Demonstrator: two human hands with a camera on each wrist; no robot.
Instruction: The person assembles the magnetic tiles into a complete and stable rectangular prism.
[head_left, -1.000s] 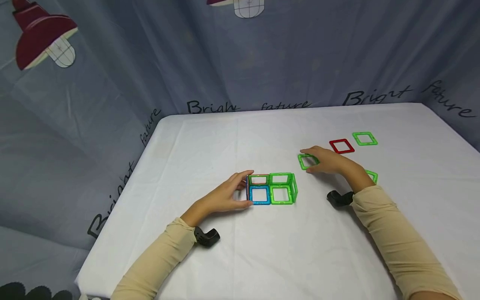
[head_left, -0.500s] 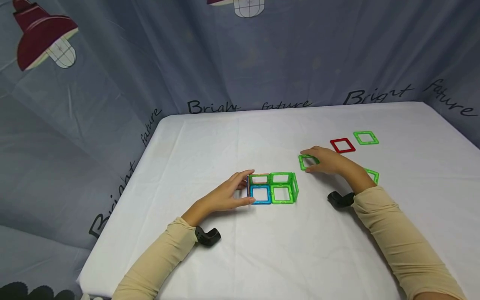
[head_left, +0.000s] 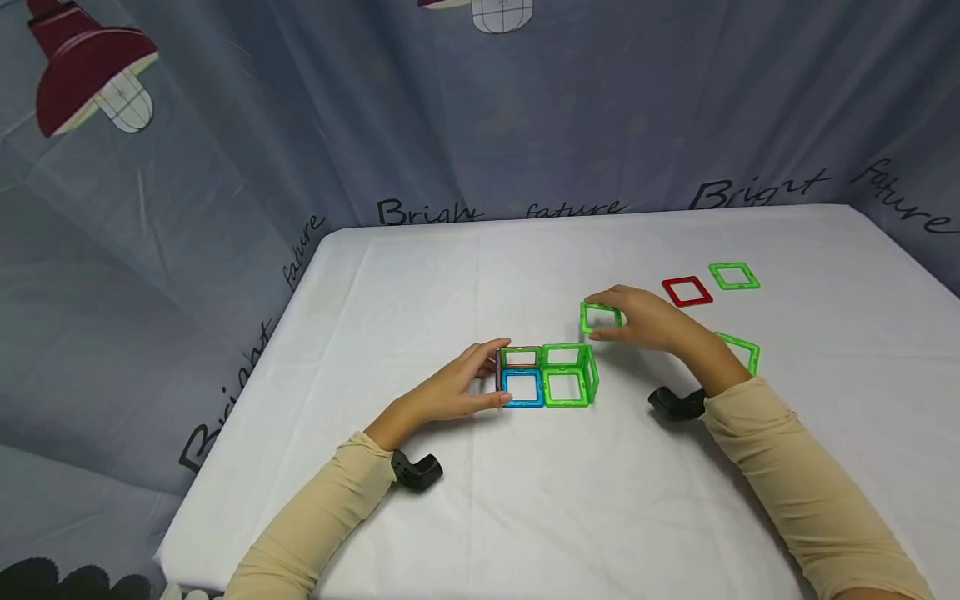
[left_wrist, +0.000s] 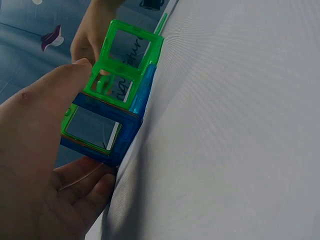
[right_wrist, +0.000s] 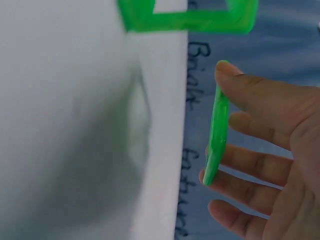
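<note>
A two-part box of square magnetic tiles, with a blue tile [head_left: 522, 404] at the left front and green tiles [head_left: 566, 403] at the right, stands on the white tabletop. My left hand [head_left: 438, 393] holds its left end between thumb and fingers; in the left wrist view the thumb lies along one side, other fingers behind. Pinched between thumb and fingertips of my right hand [head_left: 648, 319] is a green magnetic tile [right_wrist: 216, 137], held up behind the box's right end, apart from it. One green edge of the box [right_wrist: 195, 21] crosses the top of the right wrist view.
A red tile [head_left: 687, 302] and a green tile [head_left: 735, 286] lie at the back right. Beside my right forearm is another green tile [head_left: 754, 358], partly hidden by the arm. A grey curtain [head_left: 570, 108] hangs behind the table's far edge.
My right hand has moved left and slightly away from me, bringing the pinched green tile up and closer to the box. The left hand keeps its hold on the box.
</note>
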